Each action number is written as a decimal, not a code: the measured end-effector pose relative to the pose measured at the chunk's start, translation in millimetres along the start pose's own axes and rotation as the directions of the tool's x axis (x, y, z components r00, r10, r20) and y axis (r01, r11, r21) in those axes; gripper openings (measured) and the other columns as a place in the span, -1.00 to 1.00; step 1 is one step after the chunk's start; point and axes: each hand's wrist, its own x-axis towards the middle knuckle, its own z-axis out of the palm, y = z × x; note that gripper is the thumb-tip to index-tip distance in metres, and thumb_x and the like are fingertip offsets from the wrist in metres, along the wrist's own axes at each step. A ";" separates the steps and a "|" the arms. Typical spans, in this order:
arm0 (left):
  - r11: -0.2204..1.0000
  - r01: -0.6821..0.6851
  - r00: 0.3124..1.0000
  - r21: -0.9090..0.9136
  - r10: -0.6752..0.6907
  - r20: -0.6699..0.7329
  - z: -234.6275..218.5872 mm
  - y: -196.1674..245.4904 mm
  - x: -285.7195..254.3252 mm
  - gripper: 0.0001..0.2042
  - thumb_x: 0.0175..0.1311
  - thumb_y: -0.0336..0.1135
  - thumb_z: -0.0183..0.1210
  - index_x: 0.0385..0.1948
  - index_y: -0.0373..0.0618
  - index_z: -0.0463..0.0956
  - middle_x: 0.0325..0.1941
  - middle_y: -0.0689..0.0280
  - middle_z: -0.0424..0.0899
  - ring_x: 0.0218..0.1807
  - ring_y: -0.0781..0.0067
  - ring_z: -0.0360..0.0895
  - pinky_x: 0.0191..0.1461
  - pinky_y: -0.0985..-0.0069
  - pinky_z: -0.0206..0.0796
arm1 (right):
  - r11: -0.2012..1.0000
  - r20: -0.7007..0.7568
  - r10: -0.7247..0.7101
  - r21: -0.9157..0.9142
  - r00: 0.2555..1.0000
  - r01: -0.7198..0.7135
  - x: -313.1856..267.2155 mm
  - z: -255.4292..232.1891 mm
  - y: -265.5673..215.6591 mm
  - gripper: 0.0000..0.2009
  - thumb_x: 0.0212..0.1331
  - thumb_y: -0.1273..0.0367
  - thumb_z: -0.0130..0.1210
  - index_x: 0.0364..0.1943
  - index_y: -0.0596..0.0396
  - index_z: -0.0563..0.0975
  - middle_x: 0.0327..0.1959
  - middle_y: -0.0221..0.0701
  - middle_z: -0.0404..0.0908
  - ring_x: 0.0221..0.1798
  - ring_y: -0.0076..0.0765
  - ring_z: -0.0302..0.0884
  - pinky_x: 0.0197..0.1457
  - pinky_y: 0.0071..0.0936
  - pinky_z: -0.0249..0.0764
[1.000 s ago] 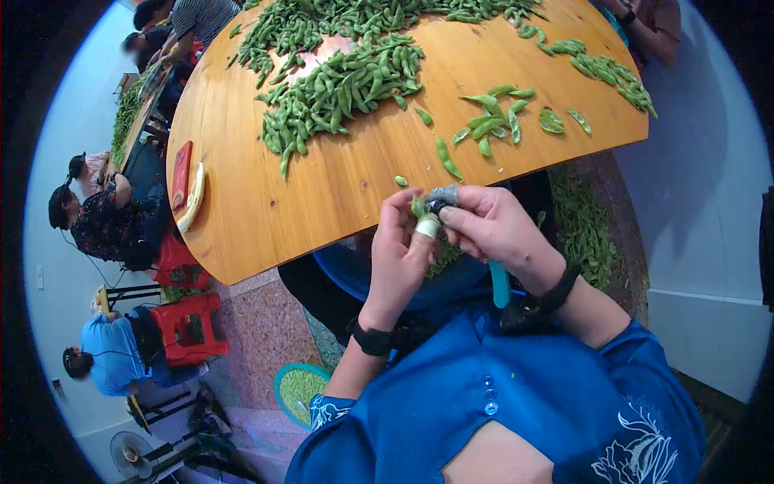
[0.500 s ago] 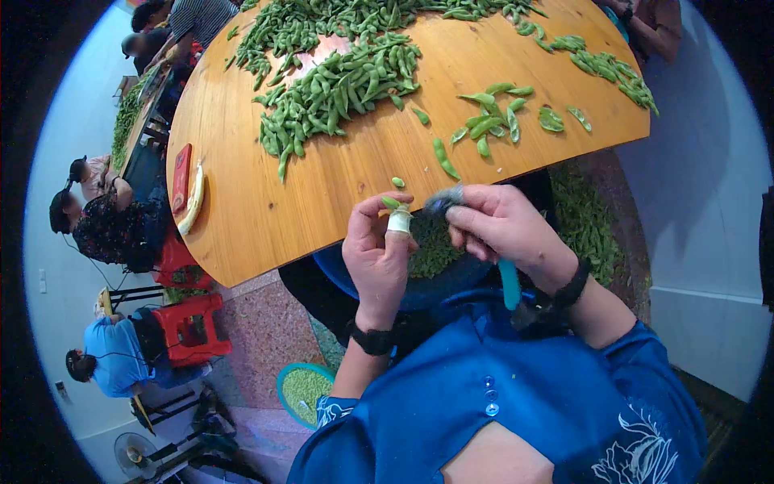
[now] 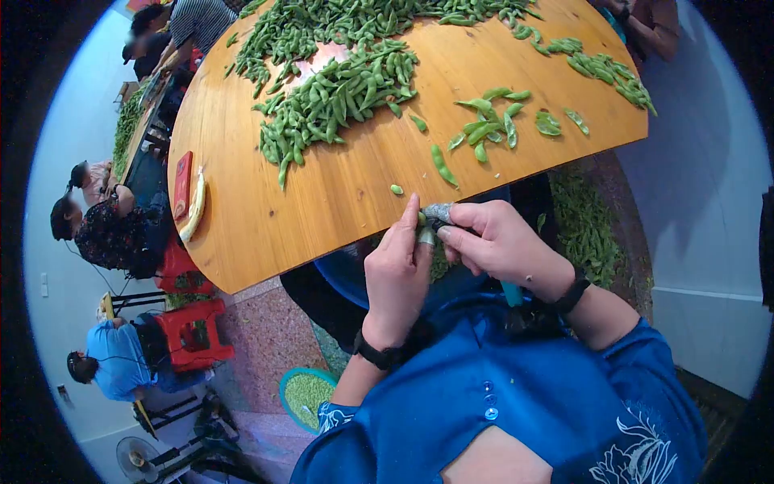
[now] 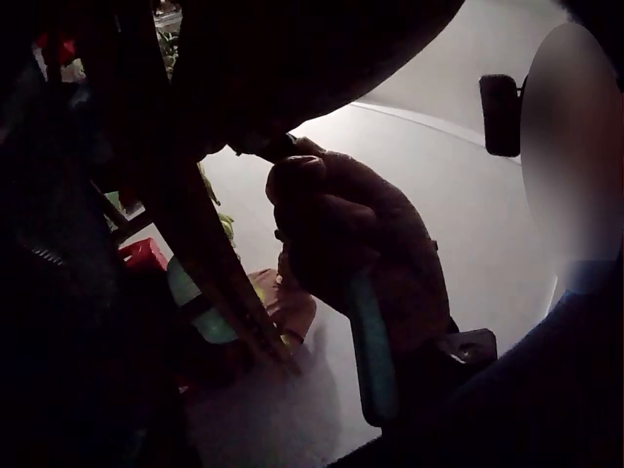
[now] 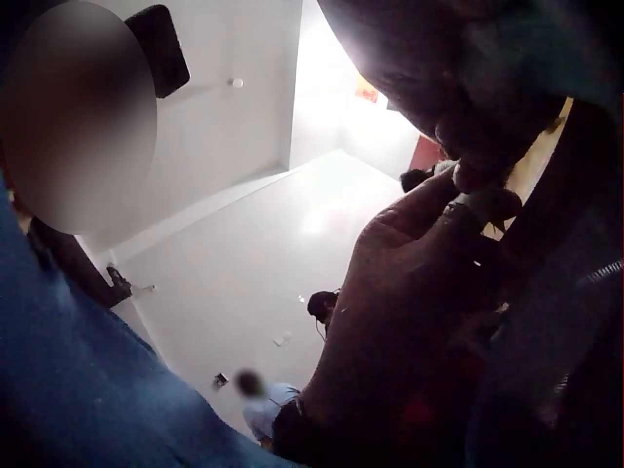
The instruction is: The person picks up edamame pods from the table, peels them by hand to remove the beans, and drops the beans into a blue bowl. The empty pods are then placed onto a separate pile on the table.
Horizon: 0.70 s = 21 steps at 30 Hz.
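Observation:
Both hands meet just off the table's near edge in the head view. The left hand [image 3: 397, 278], thumb wrapped in pale tape, pinches a small green pod [image 3: 422, 218] between thumb and fingers. The right hand [image 3: 500, 242] has grey tape on its forefinger and is curled round a tool with a turquoise handle [image 3: 512, 292]; its dark tip is at the pod, partly hidden by fingers. In the left wrist view the turquoise handle [image 4: 369, 351] extends below the dark right hand [image 4: 361, 234]. The left hand [image 5: 400, 283] is dim in the right wrist view.
Green pods [image 3: 339, 93] are heaped on the round wooden table [image 3: 322, 210]. A loose pod [image 3: 443, 166] lies near its edge. Beneath are a blue tub [image 3: 343, 274] and a basket of beans [image 3: 306, 395]. Red stools [image 3: 193, 335] and seated people are at the left.
The hands drew apart, and the left hand has since come back to the right with a pod in its fingers. The tool's tip is again against that pod.

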 end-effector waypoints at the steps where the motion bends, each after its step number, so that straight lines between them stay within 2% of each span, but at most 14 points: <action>1: 1.000 -0.004 1.000 0.023 0.004 -0.018 1.1 0.2 -0.1 -0.53 0.07 -0.60 0.14 0.11 -0.18 0.43 -0.24 0.06 0.63 -0.25 0.27 0.63 -0.14 0.46 0.45 | 1.000 -0.009 -0.015 -0.020 1.000 0.015 0.0 0.6 2.4 -0.85 0.23 0.42 -0.03 -0.42 0.19 0.50 -0.65 -0.49 0.47 -0.60 -0.68 0.34 -0.55 -0.58 0.29; 5: 0.998 0.045 0.999 0.045 -0.046 0.020 0.6 4.5 -2.5 -0.54 0.07 -0.60 0.14 0.10 -0.19 0.43 -0.25 0.03 0.63 -0.26 0.21 0.64 -0.16 0.43 0.45 | 0.997 -0.017 -0.001 -0.079 1.000 0.000 -1.6 2.2 6.6 -0.87 0.20 0.43 0.00 -0.36 0.24 0.51 -0.64 -0.43 0.48 -0.56 -0.64 0.34 -0.50 -0.53 0.31; 7: 0.999 -0.016 1.000 0.042 0.016 -0.010 4.1 -0.5 -5.3 -0.57 0.07 -0.58 0.13 0.07 -0.21 0.44 -0.24 0.01 0.62 -0.26 0.16 0.63 -0.16 0.41 0.45 | 0.980 -0.074 -0.157 -0.136 0.985 0.146 0.4 4.2 13.5 -0.86 0.19 0.46 -0.01 -0.28 0.26 0.53 -0.61 -0.39 0.50 -0.54 -0.64 0.35 -0.47 -0.52 0.33; 10: 0.999 -0.039 0.998 -0.027 0.038 -0.043 7.4 -3.4 -7.0 -0.59 0.08 -0.57 0.11 0.06 -0.23 0.44 -0.25 0.02 0.62 -0.25 0.15 0.62 -0.16 0.40 0.44 | 0.977 -0.143 -0.215 -0.038 0.966 0.212 1.3 13.1 22.6 -0.84 0.18 0.48 -0.01 -0.22 0.26 0.54 -0.56 -0.42 0.51 -0.52 -0.63 0.36 -0.45 -0.52 0.34; 11: 1.000 -0.007 1.000 -0.026 0.006 -0.016 5.8 -2.2 -7.6 -0.59 0.10 -0.57 0.10 0.06 -0.24 0.44 -0.26 0.02 0.62 -0.25 0.15 0.62 -0.15 0.41 0.44 | 0.977 -0.124 -0.212 -0.040 0.969 0.209 0.9 13.9 23.5 -0.84 0.18 0.48 -0.01 -0.22 0.26 0.54 -0.56 -0.42 0.51 -0.52 -0.63 0.36 -0.45 -0.52 0.34; 13: 0.998 -0.020 0.999 -0.060 0.018 -0.035 7.4 -7.3 -8.4 -0.59 0.09 -0.58 0.09 0.06 -0.24 0.44 -0.25 0.02 0.62 -0.25 0.14 0.62 -0.15 0.42 0.44 | 0.996 -0.128 -0.086 0.025 0.988 0.089 1.8 14.3 24.8 -0.83 0.20 0.48 -0.01 -0.19 0.23 0.55 -0.55 -0.51 0.49 -0.52 -0.66 0.35 -0.47 -0.57 0.31; 14: 0.994 -0.050 0.998 -0.100 0.046 -0.037 6.8 -9.8 -9.2 -0.59 0.09 -0.59 0.08 0.06 -0.24 0.44 -0.24 0.01 0.61 -0.25 0.13 0.62 -0.15 0.42 0.44 | 0.996 -0.104 -0.086 0.022 0.991 0.088 1.6 13.9 23.4 -0.83 0.20 0.48 -0.01 -0.19 0.23 0.55 -0.55 -0.51 0.49 -0.52 -0.66 0.35 -0.47 -0.57 0.31; 15: 0.994 -0.038 0.999 -0.107 0.037 -0.007 4.0 -10.4 -9.6 -0.60 0.13 -0.59 0.06 0.08 -0.25 0.42 -0.21 0.06 0.63 -0.25 0.25 0.63 -0.15 0.45 0.45 | 0.997 -0.077 -0.007 0.082 0.997 0.013 0.9 12.3 20.2 -0.83 0.22 0.47 -0.01 -0.17 0.20 0.55 -0.55 -0.56 0.46 -0.53 -0.69 0.33 -0.48 -0.62 0.29; 16: 0.994 -0.032 0.999 -0.104 0.030 -0.016 2.4 -12.6 -9.3 -0.60 0.13 -0.59 0.06 0.08 -0.25 0.42 -0.21 0.06 0.63 -0.25 0.25 0.63 -0.15 0.45 0.45 | 0.988 -0.052 0.072 0.139 0.996 -0.064 0.6 11.1 18.3 -0.82 0.23 0.46 -0.01 -0.15 0.18 0.55 -0.56 -0.60 0.44 -0.53 -0.73 0.31 -0.48 -0.66 0.26; 17: 0.977 0.015 1.000 -0.214 -0.012 0.018 0.9 -15.3 -9.2 -0.61 0.16 -0.58 0.04 0.09 -0.26 0.42 -0.21 0.11 0.64 -0.25 0.34 0.62 -0.15 0.48 0.45 | 0.970 -0.025 0.103 0.224 0.994 -0.095 0.5 10.9 18.2 -0.81 0.27 0.42 -0.03 -0.11 0.12 0.54 -0.58 -0.65 0.41 -0.58 -0.79 0.27 -0.55 -0.76 0.20; 18: 0.945 0.065 0.997 -0.321 -0.048 0.062 -0.6 -16.9 -10.1 -0.62 0.19 -0.58 0.02 0.09 -0.26 0.41 -0.20 0.17 0.65 -0.25 0.44 0.61 -0.15 0.52 0.45 | 0.970 -0.025 0.108 0.222 0.994 -0.100 1.0 8.6 16.9 -0.81 0.27 0.42 -0.03 -0.11 0.12 0.54 -0.58 -0.65 0.41 -0.58 -0.79 0.27 -0.55 -0.76 0.20; 19: 0.806 0.312 0.947 -0.503 -0.223 0.230 -5.7 -13.7 -11.8 -0.66 0.28 -0.54 -0.05 0.10 -0.27 0.41 -0.21 0.27 0.64 -0.28 0.59 0.56 -0.20 0.60 0.44 | 0.953 0.031 0.151 0.262 0.988 -0.154 2.0 4.7 14.4 -0.81 0.28 0.40 -0.04 -0.11 0.12 0.53 -0.58 -0.65 0.41 -0.61 -0.79 0.26 -0.59 -0.78 0.19; 20: 0.802 0.317 0.946 -0.507 -0.225 0.236 -8.3 -16.1 -13.3 -0.66 0.28 -0.54 -0.05 0.10 -0.27 0.41 -0.21 0.27 0.64 -0.28 0.59 0.56 -0.20 0.60 0.44 | 0.931 0.087 0.192 0.299 0.978 -0.209 3.3 1.5 13.3 -0.81 0.29 0.38 -0.05 -0.11 0.11 0.53 -0.58 -0.65 0.42 -0.64 -0.80 0.26 -0.63 -0.80 0.18; 21: 0.665 0.391 0.920 -0.637 -0.256 0.297 -10.5 -19.7 -12.8 -0.66 0.31 -0.52 -0.08 0.11 -0.27 0.40 -0.20 0.28 0.62 -0.31 0.61 0.54 -0.23 0.63 0.43 | 0.932 0.126 0.160 0.308 0.979 -0.192 5.4 -0.6 14.5 -0.80 0.30 0.36 -0.07 -0.12 0.10 0.53 -0.58 -0.65 0.43 -0.68 -0.80 0.25 -0.69 -0.81 0.16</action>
